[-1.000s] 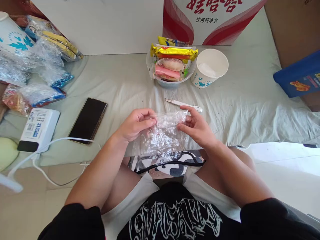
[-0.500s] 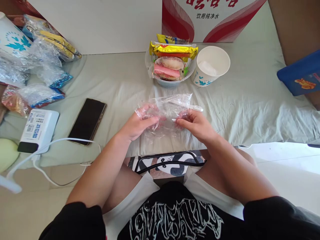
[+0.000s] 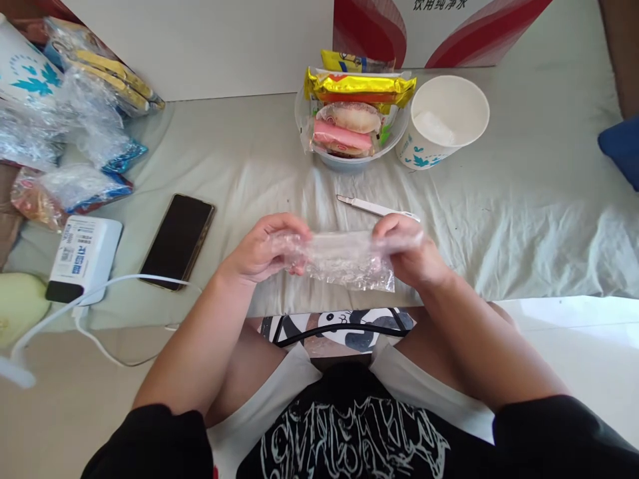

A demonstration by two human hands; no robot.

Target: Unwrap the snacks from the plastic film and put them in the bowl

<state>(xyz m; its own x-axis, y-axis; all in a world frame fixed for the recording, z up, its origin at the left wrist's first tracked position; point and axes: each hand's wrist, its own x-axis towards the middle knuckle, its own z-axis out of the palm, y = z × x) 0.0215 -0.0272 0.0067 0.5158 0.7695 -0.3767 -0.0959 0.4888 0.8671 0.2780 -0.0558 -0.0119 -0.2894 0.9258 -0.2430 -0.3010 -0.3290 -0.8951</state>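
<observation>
Plastic wrap (image 3: pixel 349 256), clear and crumpled, sits at the middle of the frame, stretched between my left hand (image 3: pixel 262 249) and my right hand (image 3: pixel 414 253); each grip is closed on one end of it, above the pale bedsheet (image 3: pixel 499 199). Just above my right hand a small white knife (image 3: pixel 377 207) lies on the sheet. Higher up, a bowl of wrapped snacks (image 3: pixel 352 120) touches a paper cup (image 3: pixel 444 123). Left of centre lies a dark phone (image 3: pixel 177 239)
</observation>
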